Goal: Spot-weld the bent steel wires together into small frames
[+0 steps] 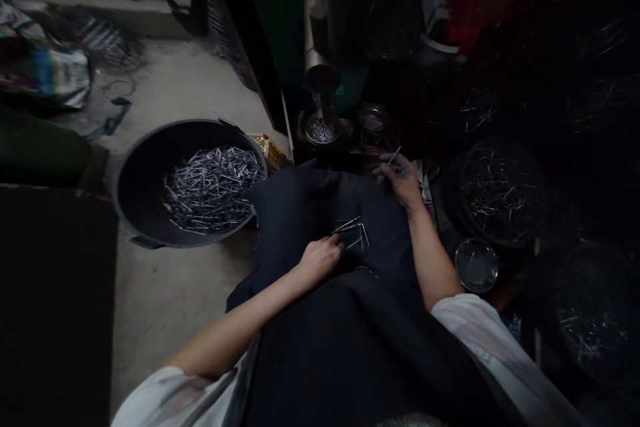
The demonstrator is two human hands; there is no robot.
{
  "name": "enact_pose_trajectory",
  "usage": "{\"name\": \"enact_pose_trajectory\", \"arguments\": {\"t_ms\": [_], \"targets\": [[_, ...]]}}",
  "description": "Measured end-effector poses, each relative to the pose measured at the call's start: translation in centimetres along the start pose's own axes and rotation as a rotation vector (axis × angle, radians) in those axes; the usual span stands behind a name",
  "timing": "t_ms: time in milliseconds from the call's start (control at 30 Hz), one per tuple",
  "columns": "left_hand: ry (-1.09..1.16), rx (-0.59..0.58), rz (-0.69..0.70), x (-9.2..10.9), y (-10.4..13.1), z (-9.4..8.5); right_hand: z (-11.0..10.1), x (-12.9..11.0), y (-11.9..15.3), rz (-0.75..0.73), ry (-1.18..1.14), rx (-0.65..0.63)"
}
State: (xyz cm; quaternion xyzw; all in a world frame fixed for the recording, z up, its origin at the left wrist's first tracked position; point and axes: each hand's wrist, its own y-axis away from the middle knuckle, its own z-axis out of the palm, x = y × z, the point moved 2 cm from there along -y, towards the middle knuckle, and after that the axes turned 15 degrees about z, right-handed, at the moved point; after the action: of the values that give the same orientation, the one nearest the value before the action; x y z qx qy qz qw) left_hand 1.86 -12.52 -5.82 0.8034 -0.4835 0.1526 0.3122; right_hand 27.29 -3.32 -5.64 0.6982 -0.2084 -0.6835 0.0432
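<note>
My left hand [320,259] rests on the dark cloth [300,213] over my lap, its fingers curled together. Thin metal rods [349,223] stick out at its fingertips. An L-shaped metal rod [365,235], like a hex key, lies on the cloth just beyond. Farther out to the right, my right hand [401,180] pinches a thin metal rod [395,155] that points up and away. It is close to the front of a dark machine, where a small round dish [321,132] of metal bits sits beneath a metal tube [320,47].
At left, a large black tub [127,197] contains a heap of metal rods [215,190]; a yellow crate [270,152] is beside it. Dark containers of rods [500,193] and a small clear bowl [477,265] stand at right. Sacks [50,70] lie at upper left.
</note>
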Motion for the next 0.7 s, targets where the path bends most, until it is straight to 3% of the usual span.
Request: {"name": "enact_pose_trajectory", "arguments": {"t_ms": [100, 233, 333, 400, 467, 567, 700], "targets": [[0.021, 0.093, 0.0, -0.4, 1.6, -1.7, 0.0, -0.1, -0.2, 0.007, -0.013, -0.026], [0.158, 0.439, -0.063, -2.4, 2.6, -3.2, 0.6, -0.5, 0.7, -0.027, 0.093, -0.073], [0.346, 0.691, -0.089, -3.9, 2.8, -3.7, 2.1, -0.5, 2.6, -0.067, 0.3, -0.267], [0.474, 0.788, -0.084, -4.2, 2.7, -4.0, 3.3, -0.1, 4.0, -0.091, 0.45, -0.452], [0.593, 0.874, -0.114, -4.4, 2.5, -4.3, 4.2, 0.6, 5.0, -0.1, 0.583, -0.547], [0.753, 1.007, -0.201, -4.5, 2.1, -4.8, 4.9, 1.1, 5.6, -0.087, 0.646, -0.567], [0.949, 1.145, -0.329, -4.5, 1.1, -4.7, 5.5, 0.7, 5.8, -0.088, 0.443, -0.494]]}}
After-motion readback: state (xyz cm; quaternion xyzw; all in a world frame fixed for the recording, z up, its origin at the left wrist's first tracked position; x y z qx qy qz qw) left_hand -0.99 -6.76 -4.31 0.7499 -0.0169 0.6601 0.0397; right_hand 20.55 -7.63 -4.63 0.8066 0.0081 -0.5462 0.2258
